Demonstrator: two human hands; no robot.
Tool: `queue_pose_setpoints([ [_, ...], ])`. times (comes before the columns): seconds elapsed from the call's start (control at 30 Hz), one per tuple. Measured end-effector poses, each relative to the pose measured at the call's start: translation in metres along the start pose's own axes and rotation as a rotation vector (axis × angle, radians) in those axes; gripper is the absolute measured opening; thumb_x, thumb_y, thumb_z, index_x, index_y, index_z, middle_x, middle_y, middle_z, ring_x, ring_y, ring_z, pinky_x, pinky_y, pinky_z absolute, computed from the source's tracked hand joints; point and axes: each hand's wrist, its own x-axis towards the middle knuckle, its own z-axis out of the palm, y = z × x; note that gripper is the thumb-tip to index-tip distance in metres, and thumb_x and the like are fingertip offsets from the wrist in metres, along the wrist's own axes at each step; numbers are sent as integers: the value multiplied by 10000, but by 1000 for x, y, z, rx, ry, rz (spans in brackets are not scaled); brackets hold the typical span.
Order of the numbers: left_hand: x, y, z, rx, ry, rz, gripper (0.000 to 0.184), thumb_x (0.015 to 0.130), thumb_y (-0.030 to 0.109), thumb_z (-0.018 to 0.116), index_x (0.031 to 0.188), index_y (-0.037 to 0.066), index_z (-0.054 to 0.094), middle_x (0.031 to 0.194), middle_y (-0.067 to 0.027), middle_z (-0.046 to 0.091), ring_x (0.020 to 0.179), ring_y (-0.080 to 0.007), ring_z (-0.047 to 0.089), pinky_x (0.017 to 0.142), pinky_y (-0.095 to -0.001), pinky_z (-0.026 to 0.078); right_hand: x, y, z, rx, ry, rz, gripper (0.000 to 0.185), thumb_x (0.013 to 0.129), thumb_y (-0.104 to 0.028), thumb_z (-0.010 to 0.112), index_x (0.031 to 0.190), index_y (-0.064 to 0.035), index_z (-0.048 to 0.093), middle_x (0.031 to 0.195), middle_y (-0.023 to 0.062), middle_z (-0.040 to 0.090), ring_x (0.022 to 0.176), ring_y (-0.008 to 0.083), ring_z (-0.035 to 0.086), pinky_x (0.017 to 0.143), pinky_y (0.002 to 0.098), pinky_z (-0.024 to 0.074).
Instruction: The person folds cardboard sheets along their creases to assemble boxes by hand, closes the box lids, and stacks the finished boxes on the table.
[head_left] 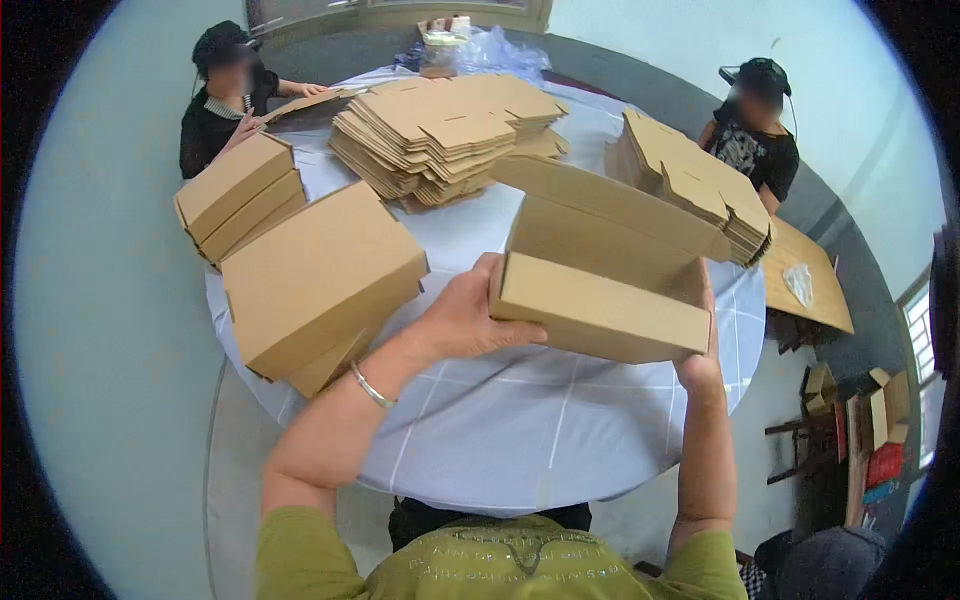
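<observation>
So that its lid can stand open, both hands, left (460, 312) and right (700, 368), clasp the cardboard box (605, 305) by opposite ends, likely steadying it.

Small pale lettering (520, 563) is running in rows across the olive-green, short-sleeved fabric shirt (440, 582) of the camera wearer, but its words (tiny and blurred as they are) are escaping a sure reading. No other text, number or sign is showing legibly.
</observation>
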Motion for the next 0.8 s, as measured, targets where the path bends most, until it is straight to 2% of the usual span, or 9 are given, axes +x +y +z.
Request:
queue_pose_setpoints([
  [0.17,-4,7,9,-76,256,298,917,673,205,884,1356,26,298,1282,-155,514,1191,-216,522,1019,-366,430,1,-1,4,-72,58,159,1411,519,-698,819,1512,16,116,1509,180,280,1410,302,268,1155,444,223],
  [0.33,-1,4,1,-221,116,214,849,676,160,877,1321,57,335,1305,-130,488,1206,-198,507,1041,-352,416,-1,17,1,-12,151,85,1328,536,-594,859,1503,3,172,1465,163,350,1388,295,309,1140,430,256],
  [0.4,0,-3,6,-223,154,350,807,673,144,876,1285,65,355,1317,-130,481,1197,-198,516,1057,-359,406,-2,17,6,43,277,1,1191,558,-453,846,1471,4,232,1407,140,407,1340,279,373,1118,413,300],
  [0.43,0,-5,8,-226,161,347,774,664,130,878,1250,66,377,1326,-131,475,1193,-200,519,1058,-363,406,-5,18,10,56,362,52,1032,557,-348,789,1393,6,300,1296,108,460,1244,236,449,1073,375,353],
  [0.47,-2,-6,8,-221,161,348,774,664,130,878,1250,66,377,1326,-131,475,1193,-200,519,1058,-363,406,-10,25,6,61,362,49,1032,557,-348,789,1393,6,300,1296,108,460,1244,236,449,1073,375,353],
  [0.53,-3,-7,9,-246,120,311,753,661,124,879,1232,64,393,1317,-131,483,1191,-198,520,1054,-366,414,-11,30,4,106,324,-1,1057,597,-503,860,1366,-17,322,1256,71,463,1200,194,469,1033,350,378],
  [0.6,-4,-3,7,-272,94,314,730,662,113,872,1217,60,403,1291,-126,497,1182,-200,524,1048,-368,424,-13,27,5,121,334,-5,1035,591,-486,868,1338,-29,318,1185,52,469,1140,175,489,988,339,401],
  [0.67,-4,2,5,-153,17,250,724,664,92,859,1222,48,399,1260,-119,510,1143,-201,540,1037,-364,435,-16,28,4,122,376,-21,858,578,-286,791,1267,-29,351,1117,52,468,1062,163,494,949,312,410],
  [0.8,-5,-4,8,-165,10,209,745,668,76,842,1253,38,383,1198,-103,535,1091,-192,555,1020,-355,449,-24,32,-2,94,362,-64,839,583,-288,796,1252,-37,356,1101,44,478,1050,153,501,921,298,424],
])
